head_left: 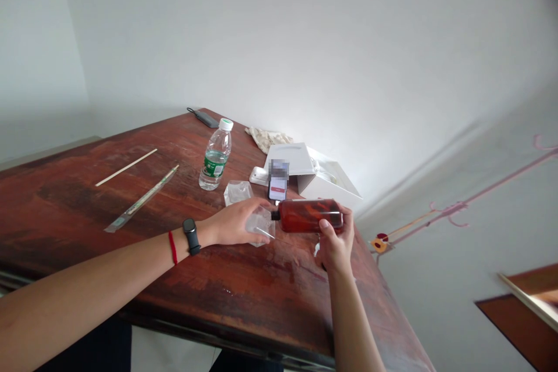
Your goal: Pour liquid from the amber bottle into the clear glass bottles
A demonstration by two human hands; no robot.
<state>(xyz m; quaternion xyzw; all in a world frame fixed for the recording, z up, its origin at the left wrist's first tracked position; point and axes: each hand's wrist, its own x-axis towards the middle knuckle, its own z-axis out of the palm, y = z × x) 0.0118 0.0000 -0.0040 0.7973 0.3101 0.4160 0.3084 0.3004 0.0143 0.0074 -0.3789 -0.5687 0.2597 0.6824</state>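
My right hand (339,237) grips the base end of a reddish-brown bottle (310,215), which lies sideways in the air with its black neck pointing left. Wrapped round a clear plastic cup (260,225) is my left hand (239,222), and the cup's mouth faces the bottle's neck. The neck reaches the cup's rim; whether they touch I cannot tell. A second clear cup (238,190) stands on the table just behind my left hand. Fingers partly hide the held cup.
On the wooden table (187,279) stand a water bottle (215,157) and a propped phone (278,181) by a white box (290,157). A bare stick (126,167) and a wrapped stick (143,200) lie left. A cloth (267,139) and a grey device (204,118) are at the back.
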